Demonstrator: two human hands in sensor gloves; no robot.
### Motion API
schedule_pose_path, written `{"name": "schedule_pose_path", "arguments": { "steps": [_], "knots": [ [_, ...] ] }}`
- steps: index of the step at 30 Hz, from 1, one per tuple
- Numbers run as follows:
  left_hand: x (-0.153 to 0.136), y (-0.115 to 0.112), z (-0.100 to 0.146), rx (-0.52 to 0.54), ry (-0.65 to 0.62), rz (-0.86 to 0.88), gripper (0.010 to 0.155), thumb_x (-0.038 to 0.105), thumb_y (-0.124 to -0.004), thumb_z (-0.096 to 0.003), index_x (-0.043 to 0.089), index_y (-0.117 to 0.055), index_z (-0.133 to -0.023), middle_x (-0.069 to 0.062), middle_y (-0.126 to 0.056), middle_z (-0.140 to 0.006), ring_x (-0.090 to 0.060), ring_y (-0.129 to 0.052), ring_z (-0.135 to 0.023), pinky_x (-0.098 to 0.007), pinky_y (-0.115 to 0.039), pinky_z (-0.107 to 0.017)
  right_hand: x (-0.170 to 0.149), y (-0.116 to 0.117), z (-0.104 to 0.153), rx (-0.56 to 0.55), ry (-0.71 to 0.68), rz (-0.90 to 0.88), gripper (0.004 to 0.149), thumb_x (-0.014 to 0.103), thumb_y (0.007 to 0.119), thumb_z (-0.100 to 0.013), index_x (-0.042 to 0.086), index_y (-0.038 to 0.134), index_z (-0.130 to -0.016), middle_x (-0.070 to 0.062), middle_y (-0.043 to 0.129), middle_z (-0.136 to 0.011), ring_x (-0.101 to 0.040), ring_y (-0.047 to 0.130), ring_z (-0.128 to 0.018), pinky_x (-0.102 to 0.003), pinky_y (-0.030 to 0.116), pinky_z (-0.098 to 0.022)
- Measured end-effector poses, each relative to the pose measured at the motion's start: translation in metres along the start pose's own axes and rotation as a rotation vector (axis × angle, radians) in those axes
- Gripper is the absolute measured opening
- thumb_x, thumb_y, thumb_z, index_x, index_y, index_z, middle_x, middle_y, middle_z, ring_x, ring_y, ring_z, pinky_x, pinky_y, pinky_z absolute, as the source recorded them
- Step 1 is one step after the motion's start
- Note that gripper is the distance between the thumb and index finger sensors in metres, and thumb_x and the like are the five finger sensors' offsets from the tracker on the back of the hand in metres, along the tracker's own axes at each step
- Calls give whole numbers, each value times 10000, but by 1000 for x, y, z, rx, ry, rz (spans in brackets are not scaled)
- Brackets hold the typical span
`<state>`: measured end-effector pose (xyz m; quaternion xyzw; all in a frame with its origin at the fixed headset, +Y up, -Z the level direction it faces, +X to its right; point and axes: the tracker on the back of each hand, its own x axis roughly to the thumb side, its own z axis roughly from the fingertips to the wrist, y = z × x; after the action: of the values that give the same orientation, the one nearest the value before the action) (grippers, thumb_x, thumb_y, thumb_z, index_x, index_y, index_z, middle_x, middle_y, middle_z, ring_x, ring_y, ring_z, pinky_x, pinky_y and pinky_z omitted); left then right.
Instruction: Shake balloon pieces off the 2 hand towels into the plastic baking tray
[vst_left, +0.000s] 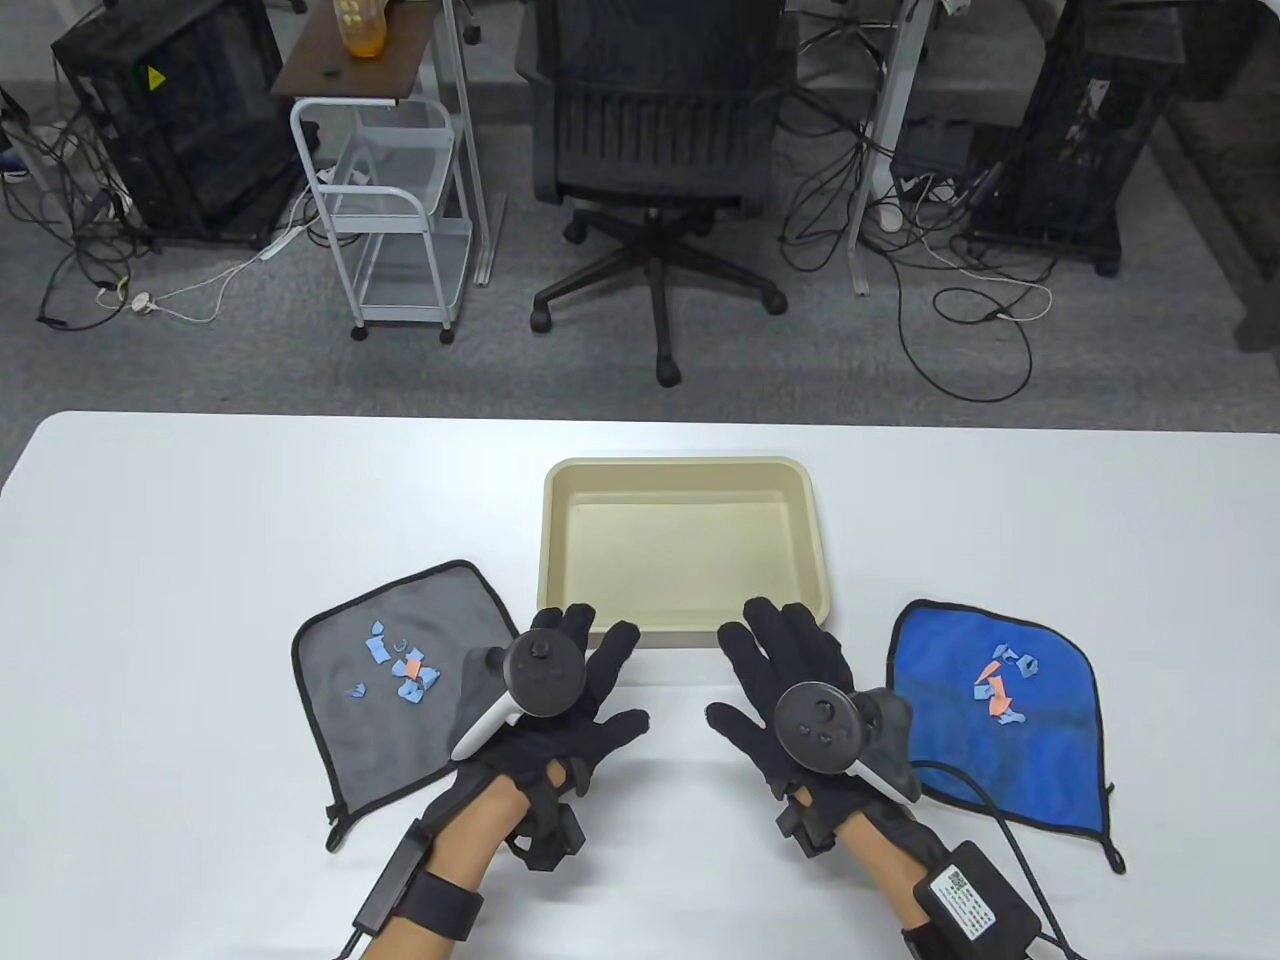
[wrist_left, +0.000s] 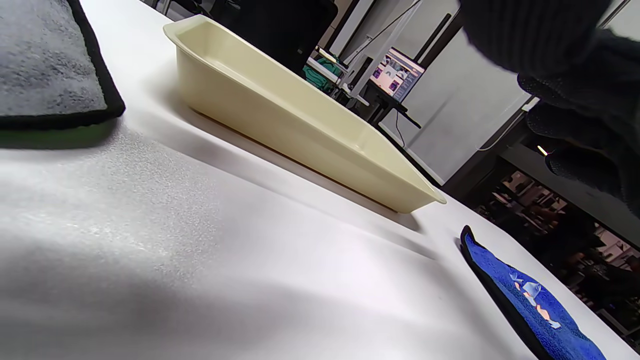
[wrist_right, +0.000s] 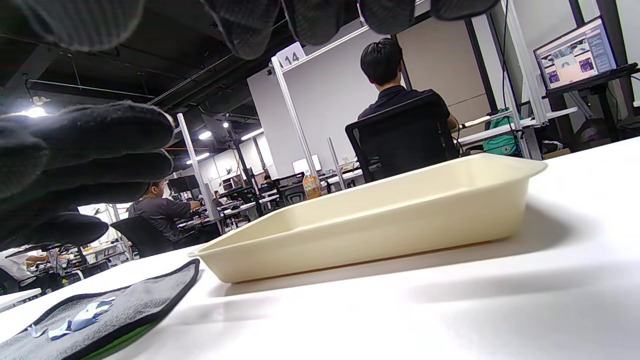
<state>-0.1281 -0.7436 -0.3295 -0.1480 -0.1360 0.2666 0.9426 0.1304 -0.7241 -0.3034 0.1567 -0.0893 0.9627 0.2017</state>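
Observation:
A cream plastic baking tray (vst_left: 685, 476) (wrist_left: 300, 125) (wrist_right: 380, 225) stands in the middle of the white table, with nothing in it. A grey hand towel (vst_left: 400, 740) (wrist_left: 45, 65) (wrist_right: 125, 302) lies flat to its left, scattered with blue and orange balloon pieces (vst_left: 400, 668) (wrist_right: 75, 320). A blue hand towel (vst_left: 960, 740) (wrist_left: 540, 310) lies flat to the tray's right, also with balloon pieces (vst_left: 1003, 684) (wrist_left: 532, 295). My left hand (vst_left: 575, 690) and right hand (vst_left: 775, 680) hover between the towels, just before the tray, fingers spread and holding nothing.
The white table (vst_left: 200, 560) ends just behind the tray. Beyond it stand an office chair (vst_left: 655, 130), a white wire cart (vst_left: 390, 210) and floor cables. In the right wrist view, people sit at desks in the background.

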Motion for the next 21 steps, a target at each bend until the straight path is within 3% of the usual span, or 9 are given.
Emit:
{"name": "schedule_pose_path", "arguments": {
  "steps": [9,16,21],
  "knots": [
    [-5,23,5,45,20,-10,876,634,-705,-350,504,-153,-1018,-5,64,-1116,-376,117,-1060,-756,-101,-690,-1,-2,0,-8,-3,4,758,654,636,-364,341,463,-1033,-8,374,-1216,-388,333,-1089,-626,433,-749],
    [-29,67,9,127,112,33,906,628,-760,-337,503,-189,-1029,-11,82,-1113,-432,118,-1053,-802,-102,-668,-2,-3,-1,-15,-12,13,757,655,636,-364,342,464,-1032,-8,372,-1216,-388,334,-1089,-628,432,-749],
    [-60,95,8,159,248,41,920,619,-794,-325,510,-212,-1030,-10,96,-1109,-458,125,-1049,-834,-101,-654,-5,-3,0,-13,-8,20,758,655,636,-364,341,464,-1032,-9,371,-1215,-387,335,-1090,-628,431,-748]
  ]
}}
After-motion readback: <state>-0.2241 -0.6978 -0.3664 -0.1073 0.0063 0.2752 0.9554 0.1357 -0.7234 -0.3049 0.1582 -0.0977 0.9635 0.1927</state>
